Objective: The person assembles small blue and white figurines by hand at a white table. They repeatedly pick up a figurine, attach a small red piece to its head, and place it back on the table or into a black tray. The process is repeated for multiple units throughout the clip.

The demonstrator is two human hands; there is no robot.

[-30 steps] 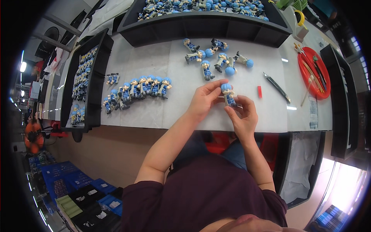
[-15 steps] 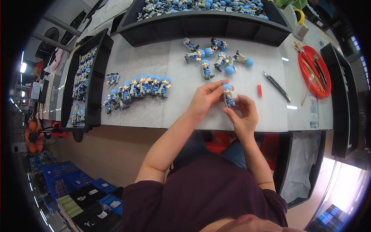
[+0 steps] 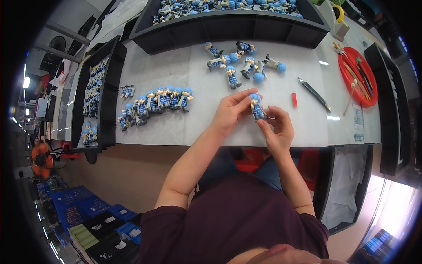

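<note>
Between my two hands is a small blue-haired figurine (image 3: pixel 257 108) in blue clothes and dark boots, tilted over the table near its front edge. My left hand (image 3: pixel 230 111) pinches it near the head with thumb and fingers. Its boots sit between the thumb and fingers of my right hand (image 3: pixel 278 127). Beyond my hands several loose figurines (image 3: pixel 249 67) lie scattered on the white table. To the left, a row of similar figurines (image 3: pixel 163 98) lies packed side by side.
A large black bin (image 3: pixel 233 31) full of figurines stands at the back. At the left is a black tray (image 3: pixel 115 66) of figurines. On the right lie a craft knife (image 3: pixel 314 94), a small red piece (image 3: pixel 294 100) and a red dish (image 3: pixel 374 88) holding brushes and sticks.
The figurine in my hands has turned and now tilts more, its head leaning left. Both hands keep nearly the same place. The whole view has shifted slightly.
</note>
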